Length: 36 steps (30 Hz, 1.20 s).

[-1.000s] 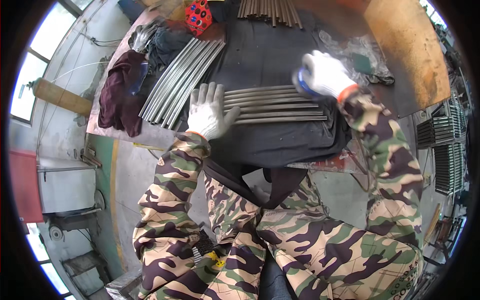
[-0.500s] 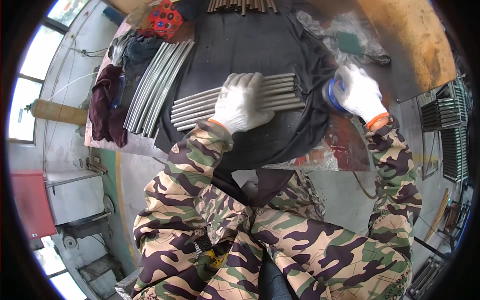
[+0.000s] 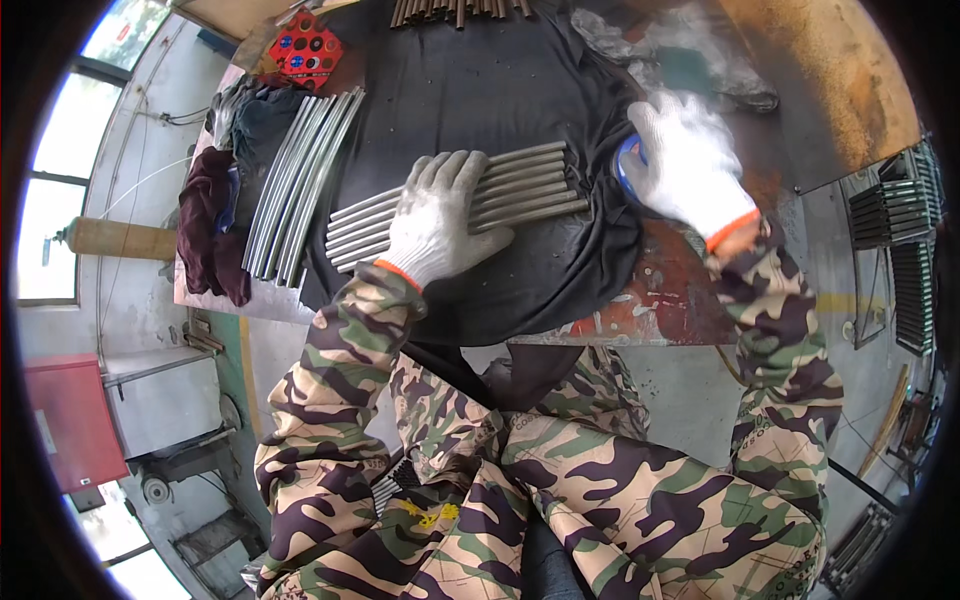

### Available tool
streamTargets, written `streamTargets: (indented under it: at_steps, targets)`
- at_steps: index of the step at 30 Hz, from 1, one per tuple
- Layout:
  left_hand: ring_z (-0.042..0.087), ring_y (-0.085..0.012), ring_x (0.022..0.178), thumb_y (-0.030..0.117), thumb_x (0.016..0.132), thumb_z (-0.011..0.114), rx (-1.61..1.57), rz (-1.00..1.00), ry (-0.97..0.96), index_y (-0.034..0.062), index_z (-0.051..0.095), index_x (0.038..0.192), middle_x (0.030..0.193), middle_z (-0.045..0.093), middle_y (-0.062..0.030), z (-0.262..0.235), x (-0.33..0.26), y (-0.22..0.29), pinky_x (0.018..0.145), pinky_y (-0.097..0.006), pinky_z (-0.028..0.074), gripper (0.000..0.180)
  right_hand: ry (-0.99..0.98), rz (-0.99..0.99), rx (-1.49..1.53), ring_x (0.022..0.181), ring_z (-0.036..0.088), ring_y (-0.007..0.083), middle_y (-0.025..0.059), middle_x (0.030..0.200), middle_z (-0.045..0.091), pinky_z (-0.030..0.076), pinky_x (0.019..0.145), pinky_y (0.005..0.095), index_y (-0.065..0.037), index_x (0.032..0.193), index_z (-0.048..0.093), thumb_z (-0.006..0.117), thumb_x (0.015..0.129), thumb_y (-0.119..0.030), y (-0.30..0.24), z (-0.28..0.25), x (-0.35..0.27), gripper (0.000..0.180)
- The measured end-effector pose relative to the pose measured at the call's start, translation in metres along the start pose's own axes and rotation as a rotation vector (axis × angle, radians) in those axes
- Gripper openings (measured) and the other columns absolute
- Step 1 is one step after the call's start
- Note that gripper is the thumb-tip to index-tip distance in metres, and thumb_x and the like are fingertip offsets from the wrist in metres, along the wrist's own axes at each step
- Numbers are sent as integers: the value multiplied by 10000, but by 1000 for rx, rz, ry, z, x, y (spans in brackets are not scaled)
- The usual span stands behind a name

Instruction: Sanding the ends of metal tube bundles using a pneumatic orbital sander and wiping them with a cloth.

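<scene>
My left hand [image 3: 435, 215], in a white knit glove, lies flat across a row of several grey metal tubes [image 3: 530, 187]. Its fingers stretch toward the far side, and the thumb points right. The tubes rest side by side on a black cloth [image 3: 460, 100]. To the right, my gloved right hand [image 3: 690, 160] is curled over a round object with a blue rim [image 3: 630, 168] at the cloth's edge. Most of that object is hidden under the hand, so its kind is unclear.
A stack of shiny, slightly curved-looking tubes [image 3: 303, 190] lies left, beside dark red cloth [image 3: 207, 225]. Brown tube ends [image 3: 460, 12] show at the far edge. Crumpled plastic [image 3: 725, 75] lies far right, near a rusty board [image 3: 830, 70]. A tube rack [image 3: 890, 220] stands beyond the table.
My left hand has slid a little left along the tubes. My right hand has shifted slightly and covers the blue-rimmed object more. The whole view has moved slightly.
</scene>
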<state>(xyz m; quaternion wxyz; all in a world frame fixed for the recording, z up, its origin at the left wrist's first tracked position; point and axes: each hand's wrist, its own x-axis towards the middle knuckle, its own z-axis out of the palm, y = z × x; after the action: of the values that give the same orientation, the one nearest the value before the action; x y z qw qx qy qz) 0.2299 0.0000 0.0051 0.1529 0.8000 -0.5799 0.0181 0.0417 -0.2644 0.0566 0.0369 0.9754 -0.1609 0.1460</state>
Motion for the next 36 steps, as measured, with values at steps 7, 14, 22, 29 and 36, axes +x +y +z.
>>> streamTargets:
  at_steps: [7,14,22,29,36]
  targets:
    - [447,-459,1486,483,702,923,196,-215,-18,-1,490,1554,1533,545,-261,-26,-75,-61,1271,-578,314,1072,98,-239,604,1262,645,410,218,1377,631,563,1041,477,-18,1398,587,697,962,-235,-58,44,-14,499]
    - [329,-475,1583,488,692,929,56,-302,-72,-33,432,1603,1642,429,-309,-26,-84,-89,1297,-528,329,1162,-23,-109,589,1486,483,453,310,1570,504,438,1218,484,59,1535,469,721,979,-323,-40,74,-37,720]
    - [377,-486,1547,511,659,959,-9,-182,50,-13,507,1541,1584,503,-273,-16,-85,-99,1277,-579,344,1121,90,216,856,1325,652,377,265,1463,628,504,1121,402,11,1501,552,678,1050,-296,-64,63,5,559]
    - [372,-467,1549,520,673,919,27,-249,3,33,487,1585,1616,480,-248,-23,-86,-88,1280,-574,313,1121,54,212,1208,1294,660,244,194,1428,669,491,1117,346,53,1495,571,679,1052,-145,-59,74,6,496]
    - [355,-460,1570,498,690,926,10,-223,-1,30,480,1589,1629,473,-243,-20,-84,-91,1295,-557,303,1107,326,-121,-34,1142,705,408,186,1271,728,570,998,484,-87,1284,712,780,881,-268,25,13,10,447]
